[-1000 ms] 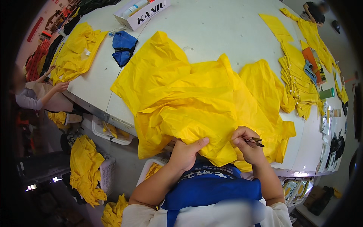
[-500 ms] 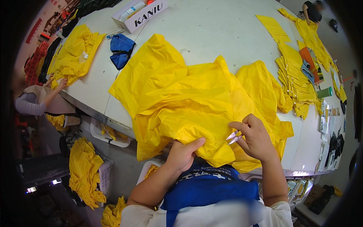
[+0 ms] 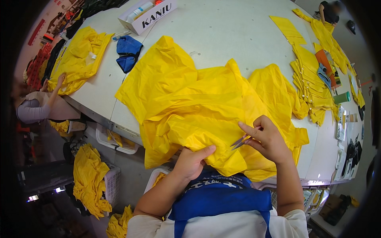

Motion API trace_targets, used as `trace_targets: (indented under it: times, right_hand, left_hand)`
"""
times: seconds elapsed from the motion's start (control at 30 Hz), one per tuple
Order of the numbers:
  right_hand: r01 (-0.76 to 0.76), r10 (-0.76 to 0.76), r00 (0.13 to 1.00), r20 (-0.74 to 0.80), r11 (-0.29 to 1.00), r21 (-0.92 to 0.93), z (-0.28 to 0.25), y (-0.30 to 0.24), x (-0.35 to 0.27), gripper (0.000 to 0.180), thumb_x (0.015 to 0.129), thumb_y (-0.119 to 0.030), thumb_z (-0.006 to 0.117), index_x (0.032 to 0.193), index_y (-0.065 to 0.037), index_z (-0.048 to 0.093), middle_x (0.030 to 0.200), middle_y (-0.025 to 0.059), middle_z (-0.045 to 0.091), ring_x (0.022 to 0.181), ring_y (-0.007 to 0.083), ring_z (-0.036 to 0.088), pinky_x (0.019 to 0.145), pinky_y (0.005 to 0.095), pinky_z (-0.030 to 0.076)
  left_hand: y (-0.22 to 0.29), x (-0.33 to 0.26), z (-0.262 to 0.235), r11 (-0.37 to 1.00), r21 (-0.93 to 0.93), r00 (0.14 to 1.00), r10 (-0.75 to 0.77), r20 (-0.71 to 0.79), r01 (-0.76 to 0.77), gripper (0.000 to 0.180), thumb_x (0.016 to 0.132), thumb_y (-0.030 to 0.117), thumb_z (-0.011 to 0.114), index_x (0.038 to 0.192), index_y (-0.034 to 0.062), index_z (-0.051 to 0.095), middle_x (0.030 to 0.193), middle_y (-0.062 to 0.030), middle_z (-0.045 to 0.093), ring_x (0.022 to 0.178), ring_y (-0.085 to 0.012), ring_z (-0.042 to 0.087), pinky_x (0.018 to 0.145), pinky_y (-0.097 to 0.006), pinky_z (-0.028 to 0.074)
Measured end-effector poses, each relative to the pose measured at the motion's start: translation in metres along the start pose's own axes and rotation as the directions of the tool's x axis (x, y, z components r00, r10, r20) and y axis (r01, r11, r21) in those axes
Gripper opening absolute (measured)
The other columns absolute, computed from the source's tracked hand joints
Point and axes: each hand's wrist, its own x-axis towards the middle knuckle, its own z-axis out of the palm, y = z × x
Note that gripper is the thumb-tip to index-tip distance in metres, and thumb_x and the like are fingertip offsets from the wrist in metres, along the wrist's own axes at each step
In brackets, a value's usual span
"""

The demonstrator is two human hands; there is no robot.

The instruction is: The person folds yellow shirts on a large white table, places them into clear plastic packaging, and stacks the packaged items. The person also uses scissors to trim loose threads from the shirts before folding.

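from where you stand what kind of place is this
Most likely a garment workshop. A big white worktable is covered with yellow fabric pieces, with a stack of cut yellow panels along one side. The right hand holds small thread snips at the yellow garment, which the left hand grips.

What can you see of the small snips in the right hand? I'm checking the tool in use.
The snips are small, slim, metal-looking thread cutters with pointed blades. They lie nearly flat, tips toward the person's left, over the yellow garment at the table's near edge. The right hand holds them between thumb and fingers, covering the rear part. Whether the blades touch the cloth is unclear.
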Motion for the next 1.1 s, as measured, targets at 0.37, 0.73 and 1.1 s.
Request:
trace_targets:
  times: [0.37,0.73,1.1]
  right_hand:
    - [0.001,-0.003,1.0,0.01,0.981,0.192,0.006,-0.001,0.008,0.043,0.069,-0.011,0.076,0.11,-0.02,0.068,0.081,0.0066,0.047,0.071,0.0211,0.05,0.063,0.0301,0.045]
    - [-0.113,0.168,0.982,-0.082,0.882,0.457,0.009,0.003,0.001,0.022,0.071,-0.005,0.073,0.092,-0.01,0.07,0.08,0.007,0.051,0.075,0.0198,0.053,0.064,0.0285,0.043]
    - [0.354,-0.35,0.935,-0.055,0.919,0.173,0.02,-0.032,0.009,0.032,0.063,-0.014,0.075,0.094,-0.011,0.068,0.076,0.0025,0.056,0.067,0.0219,0.054,0.061,0.0345,0.041]
  left_hand:
    - [0.002,0.002,0.002,1.0,0.001,1.0,-0.017,0.018,0.017,0.052,0.085,-0.001,0.06,0.133,0.0056,0.04,0.129,-0.0082,0.05,0.12,-0.0227,0.048,0.102,-0.036,0.038]
    - [0.001,0.001,0.005,1.0,0.009,1.0,0.023,0.01,-0.023,0.05,0.085,-0.001,0.06,0.131,0.005,0.042,0.126,-0.0077,0.053,0.115,-0.0217,0.051,0.1,-0.035,0.04]
    - [-0.005,0.006,0.0,1.0,0.021,0.997,0.017,-0.076,-0.015,0.045,0.085,0.001,0.062,0.127,0.0037,0.046,0.12,-0.0071,0.056,0.11,-0.0205,0.054,0.095,-0.034,0.043]
